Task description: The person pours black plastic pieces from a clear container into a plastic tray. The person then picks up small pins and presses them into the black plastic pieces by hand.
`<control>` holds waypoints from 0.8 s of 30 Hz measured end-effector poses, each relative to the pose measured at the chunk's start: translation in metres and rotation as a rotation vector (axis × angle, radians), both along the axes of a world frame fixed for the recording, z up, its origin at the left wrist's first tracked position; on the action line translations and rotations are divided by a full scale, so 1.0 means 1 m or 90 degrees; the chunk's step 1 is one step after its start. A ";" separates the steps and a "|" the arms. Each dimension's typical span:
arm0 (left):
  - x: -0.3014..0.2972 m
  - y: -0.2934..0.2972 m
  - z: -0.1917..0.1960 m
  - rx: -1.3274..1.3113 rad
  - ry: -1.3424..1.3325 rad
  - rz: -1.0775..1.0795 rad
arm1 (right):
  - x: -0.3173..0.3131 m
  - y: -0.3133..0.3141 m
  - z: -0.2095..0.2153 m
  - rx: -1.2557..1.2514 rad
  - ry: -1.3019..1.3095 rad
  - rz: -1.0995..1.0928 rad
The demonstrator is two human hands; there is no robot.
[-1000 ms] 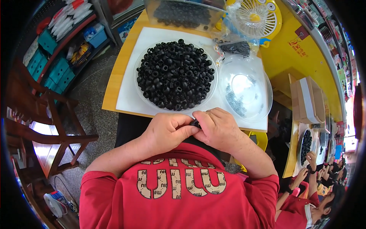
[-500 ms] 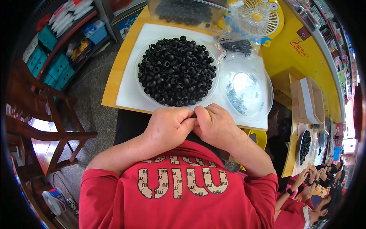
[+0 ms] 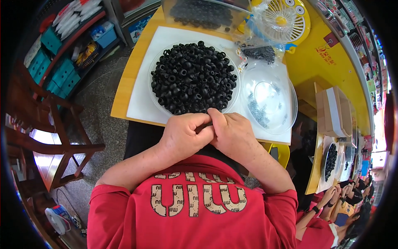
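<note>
While hands [image 3: 184,135] meet, black parts [image 3: 192,76] beyond

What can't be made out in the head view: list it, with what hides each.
All in the head view:
- Whatever is between the bare left hand and bare right hand: fingers cover it.
- Floor of the clear round plastic tray: buried under small black pieces.
- Top of the clear plastic box: cut by the upper edge.
- Anything in the co-worker's hands: too small.
</note>
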State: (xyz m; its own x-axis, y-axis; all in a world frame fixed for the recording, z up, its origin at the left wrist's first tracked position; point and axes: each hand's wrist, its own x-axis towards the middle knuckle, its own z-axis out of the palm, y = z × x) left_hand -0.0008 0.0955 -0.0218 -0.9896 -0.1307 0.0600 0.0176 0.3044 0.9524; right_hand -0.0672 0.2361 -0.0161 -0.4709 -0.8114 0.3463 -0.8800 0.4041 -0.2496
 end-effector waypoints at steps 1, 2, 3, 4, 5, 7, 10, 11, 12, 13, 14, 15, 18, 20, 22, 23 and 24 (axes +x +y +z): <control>0.001 0.000 -0.002 0.007 -0.002 -0.015 | 0.000 0.000 0.000 0.040 -0.028 0.004; 0.001 -0.001 0.000 0.008 -0.001 -0.016 | -0.001 0.000 0.000 0.081 -0.056 0.008; 0.001 -0.002 0.003 -0.009 -0.004 -0.020 | -0.001 0.000 0.000 0.082 -0.056 0.008; 0.001 -0.002 0.005 -0.025 -0.006 -0.024 | -0.001 -0.001 -0.001 0.054 -0.087 -0.009; 0.000 -0.002 0.006 -0.023 -0.004 -0.024 | -0.001 -0.001 -0.002 0.026 -0.118 -0.026; 0.000 -0.002 0.006 -0.029 0.017 -0.016 | 0.000 -0.003 -0.003 0.014 -0.114 -0.015; -0.002 -0.003 0.003 -0.018 0.015 -0.018 | 0.003 -0.004 -0.001 0.007 -0.072 0.007; -0.002 -0.002 0.000 -0.017 0.016 -0.016 | 0.003 -0.004 -0.001 0.012 -0.034 0.014; -0.002 -0.002 -0.003 0.004 0.005 0.003 | 0.003 -0.005 -0.003 0.013 -0.034 0.016; -0.002 -0.001 -0.005 0.024 -0.005 0.022 | 0.003 -0.007 -0.005 -0.030 -0.023 0.003; -0.002 -0.001 -0.005 0.026 -0.005 0.024 | 0.003 -0.009 -0.006 -0.074 -0.013 -0.010; -0.004 -0.001 -0.005 0.035 0.011 0.038 | 0.003 -0.010 -0.006 -0.073 -0.014 -0.009; -0.004 -0.004 -0.004 0.044 0.023 0.035 | 0.005 -0.012 -0.004 -0.095 -0.048 -0.033; -0.003 -0.006 -0.004 0.077 0.009 0.017 | 0.007 -0.009 -0.004 -0.051 -0.132 -0.045; -0.002 -0.010 -0.010 0.136 -0.023 0.000 | 0.007 -0.007 0.002 -0.058 -0.195 -0.013; -0.001 -0.012 -0.012 0.196 -0.056 -0.015 | 0.007 -0.005 0.006 -0.065 -0.259 0.020; 0.000 -0.015 -0.011 0.196 -0.057 -0.016 | 0.005 -0.003 0.009 -0.065 -0.259 0.019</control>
State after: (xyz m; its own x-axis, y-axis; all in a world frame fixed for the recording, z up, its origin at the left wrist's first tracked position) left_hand -0.0011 0.0810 -0.0326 -0.9924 -0.1040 -0.0664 -0.0670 0.0025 0.9978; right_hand -0.0625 0.2334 -0.0072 -0.5624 -0.7981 0.2164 -0.7121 0.3344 -0.6174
